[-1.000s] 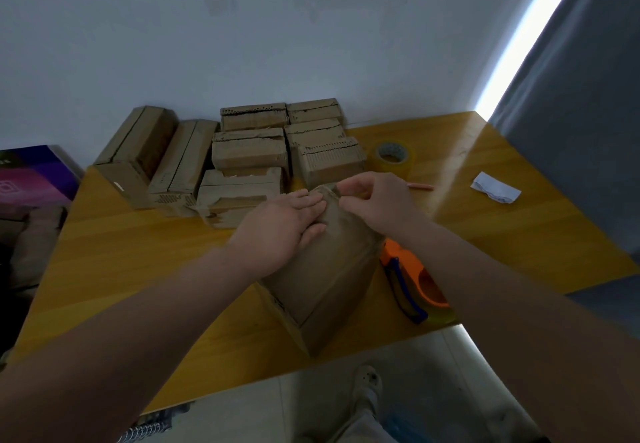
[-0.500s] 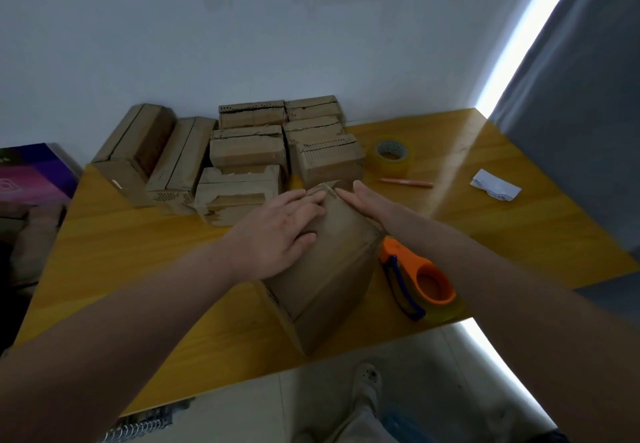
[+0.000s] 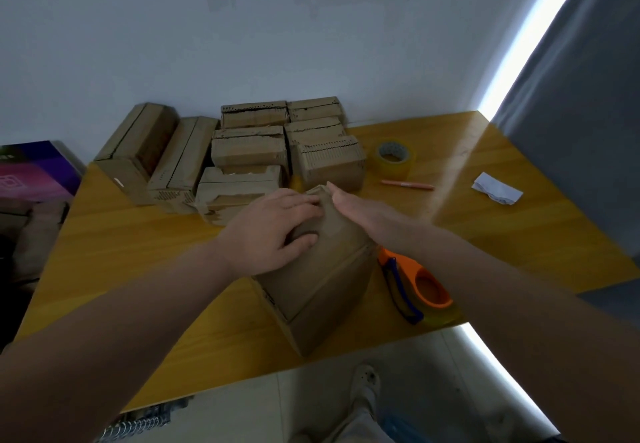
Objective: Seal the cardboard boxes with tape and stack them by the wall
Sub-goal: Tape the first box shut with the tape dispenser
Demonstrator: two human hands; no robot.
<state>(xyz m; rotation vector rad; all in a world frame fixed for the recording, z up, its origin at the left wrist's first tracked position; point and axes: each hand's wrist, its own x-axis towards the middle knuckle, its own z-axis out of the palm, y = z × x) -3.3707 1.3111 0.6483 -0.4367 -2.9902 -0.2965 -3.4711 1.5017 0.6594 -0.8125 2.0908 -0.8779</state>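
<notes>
Pressed down on the top of the cardboard box (image 3: 322, 290) at frame centre with the left hand (image 3: 273, 231), grip spread, fingers flat. Braced its right flank with the right hand (image 3: 351, 205), fingers straight, pinching nothing. Sat askew near the front edge of the desk (image 3: 138, 252), one corner at the brink. Seemingly risked tipping it off that edge with an uneven push and, by lifting a hand toward the orange tape dispenser (image 3: 420, 287) just right of it, letting the flaps spring open.

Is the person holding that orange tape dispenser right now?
No, the orange tape dispenser lies on the table beside the box, while the left hand and right hand rest on the box.
</notes>
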